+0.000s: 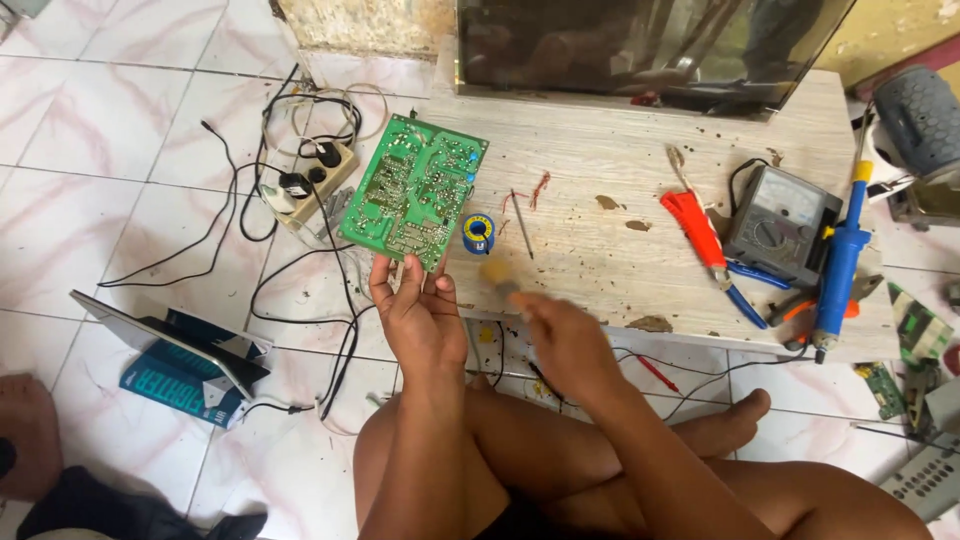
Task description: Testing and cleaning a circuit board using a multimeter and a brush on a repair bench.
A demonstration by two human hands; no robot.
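White marbled floor tiles, and a low pale table (620, 200) across the far right, scuffed and spotted with debris. At its far edge sits a dark glass tank (650, 45).

Biggest item in play: the green board (415, 190), solder side up, tilted over the table's left edge. The left hand (420, 315) pinches its near edge, fingers clamped on it. The right hand (565, 345) is blurred, just near the table's front edge; something pale and blurry shows at its fingertips, and I cannot tell whether it grips that or not.

On the right lie a grey meter (785, 225), a blue desoldering pump (840, 255) and red-handled pliers (700, 235). A small blue solder spool (479, 233) sits right beside the board. Left, a power strip (310, 185) in tangled cables.

Judging it: the board is out and held up, tools laid ready, no tool on the board yet, so the soldering work looks still ahead.
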